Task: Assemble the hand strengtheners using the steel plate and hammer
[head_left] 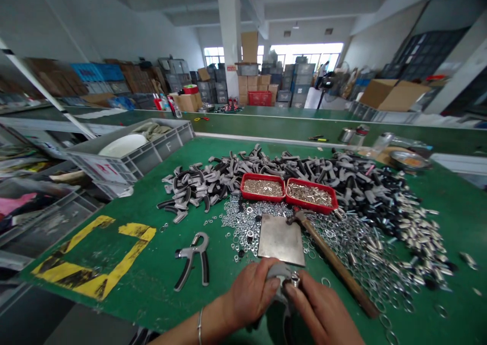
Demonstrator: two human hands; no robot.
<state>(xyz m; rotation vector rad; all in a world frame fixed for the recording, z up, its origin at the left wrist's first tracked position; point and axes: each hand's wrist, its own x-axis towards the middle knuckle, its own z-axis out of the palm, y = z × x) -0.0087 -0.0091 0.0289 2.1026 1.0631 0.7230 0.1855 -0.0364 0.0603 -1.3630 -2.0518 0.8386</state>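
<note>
At the near edge of the green table (pixel 152 289) we see the left hand (pixel 253 291) closed around a grey handle (pixel 279 272). The right hand (pixel 323 312) pinches a small metal fitting (pixel 295 282) at the handle's top between thumb and forefinger. Just beyond them lie a steel plate (pixel 280 239) and a hammer (pixel 335 264). One assembled hand gripper (pixel 194 261) lies to the near left. We judge the work barely begun: a large heap of loose handles (pixel 213 180) lies far across the table, with two red trays (pixel 262 187) of small parts and scattered washers (pixel 243 223) unused.
</note>
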